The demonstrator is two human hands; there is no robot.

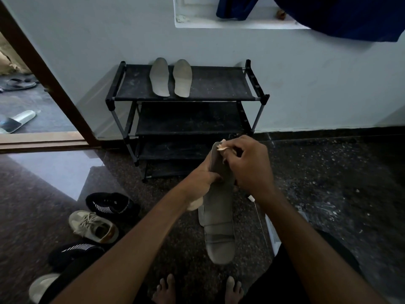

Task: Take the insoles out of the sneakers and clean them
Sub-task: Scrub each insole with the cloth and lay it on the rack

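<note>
Insole in hand: a grey insole [219, 218] is held upright above the floor, between the bare feet and the shoe rack [188, 119].
Left hand [205, 178]: closed around the insole's middle.
Right hand [249, 165]: a pale cloth [221, 147] is pinched against the insole's top.
Rack top: two insoles [171, 77] are laid side by side.
Floor, left: sneakers [94, 224] are scattered.

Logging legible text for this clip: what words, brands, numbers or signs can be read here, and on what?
None can be read.
Black sneaker: small pale marks by the white stripes, too blurred to read.
Insole in the left hand and right hand, insoles on the shoe rack: no visible print.
</note>
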